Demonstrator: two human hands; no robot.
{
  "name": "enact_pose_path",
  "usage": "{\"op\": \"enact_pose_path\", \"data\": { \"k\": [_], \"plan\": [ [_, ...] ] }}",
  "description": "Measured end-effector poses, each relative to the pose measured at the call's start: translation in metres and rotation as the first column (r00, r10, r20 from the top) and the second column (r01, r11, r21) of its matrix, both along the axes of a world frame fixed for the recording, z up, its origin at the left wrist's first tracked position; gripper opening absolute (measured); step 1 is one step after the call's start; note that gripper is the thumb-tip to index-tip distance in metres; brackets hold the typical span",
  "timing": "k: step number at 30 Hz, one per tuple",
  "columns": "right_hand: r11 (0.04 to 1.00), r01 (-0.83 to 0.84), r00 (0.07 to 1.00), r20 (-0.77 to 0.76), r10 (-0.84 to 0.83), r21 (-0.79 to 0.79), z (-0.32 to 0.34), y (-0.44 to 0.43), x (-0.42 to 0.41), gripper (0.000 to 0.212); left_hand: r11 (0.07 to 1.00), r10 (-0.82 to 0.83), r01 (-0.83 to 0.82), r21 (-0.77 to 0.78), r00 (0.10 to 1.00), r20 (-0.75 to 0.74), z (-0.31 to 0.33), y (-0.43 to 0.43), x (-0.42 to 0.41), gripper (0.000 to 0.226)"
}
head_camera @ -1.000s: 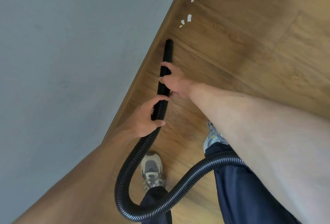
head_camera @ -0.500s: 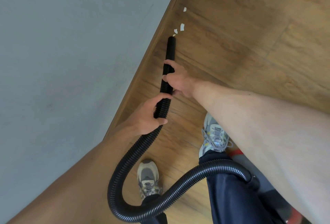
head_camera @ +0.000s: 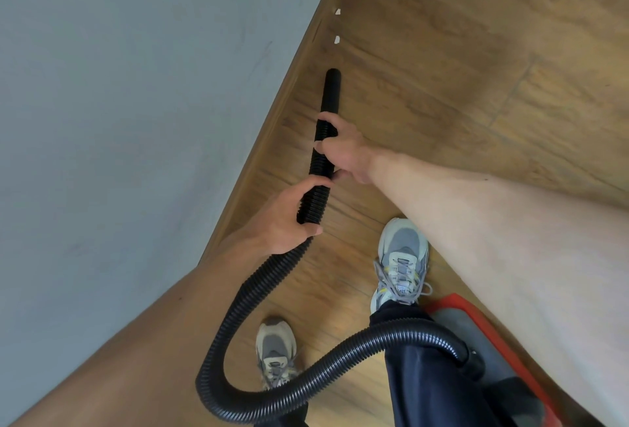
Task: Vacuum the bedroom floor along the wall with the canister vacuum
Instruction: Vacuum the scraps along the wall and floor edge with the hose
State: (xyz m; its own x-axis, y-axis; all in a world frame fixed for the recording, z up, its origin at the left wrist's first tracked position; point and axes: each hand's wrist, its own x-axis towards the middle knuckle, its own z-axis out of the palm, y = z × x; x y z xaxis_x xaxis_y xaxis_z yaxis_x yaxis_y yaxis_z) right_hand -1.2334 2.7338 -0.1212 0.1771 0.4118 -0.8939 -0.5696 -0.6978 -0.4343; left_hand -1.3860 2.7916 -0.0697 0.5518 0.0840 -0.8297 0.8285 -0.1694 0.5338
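Here both hands grasp the black hose (head_camera: 315, 185): right hand (head_camera: 343, 151) fwd, left hand (head_camera: 286, 219) behind. Nozzle (head_camera: 332, 86) sits on floor (head_camera: 442, 52) near the wall edge; white scraps (head_camera: 337, 39) ahead. Canister (head_camera: 493, 341) by right foot.

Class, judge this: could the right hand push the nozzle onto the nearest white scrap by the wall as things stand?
Probably yes. The right hand grips the hose behind the nozzle, and only bare floor separates it from the scrap.

Wall (head_camera: 136, 120) tight on left; floor (head_camera: 459, 52) ahead open, only paper scraps (head_camera: 337, 40) near baseboard.
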Motion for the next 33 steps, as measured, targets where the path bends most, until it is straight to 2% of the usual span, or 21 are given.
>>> {"op": "enact_pose_path", "data": {
  "k": [18, 33],
  "plan": [
    [1.0, -0.003, 1.0, 0.007, 0.003, -0.019, 0.003, -0.014, 0.04, 0.061, 0.999, -0.032, 0.031, -0.03, 0.999, -0.005, 0.006, -0.01, 0.044, 0.066],
    [0.998, -0.058, 0.998, -0.005, 0.058, -0.014, 0.015, 0.011, 0.069, 0.058, 0.999, -0.039, 0.038, -0.033, 0.999, -0.023, 0.02, 0.01, 0.077, 0.068]
  ]
}}
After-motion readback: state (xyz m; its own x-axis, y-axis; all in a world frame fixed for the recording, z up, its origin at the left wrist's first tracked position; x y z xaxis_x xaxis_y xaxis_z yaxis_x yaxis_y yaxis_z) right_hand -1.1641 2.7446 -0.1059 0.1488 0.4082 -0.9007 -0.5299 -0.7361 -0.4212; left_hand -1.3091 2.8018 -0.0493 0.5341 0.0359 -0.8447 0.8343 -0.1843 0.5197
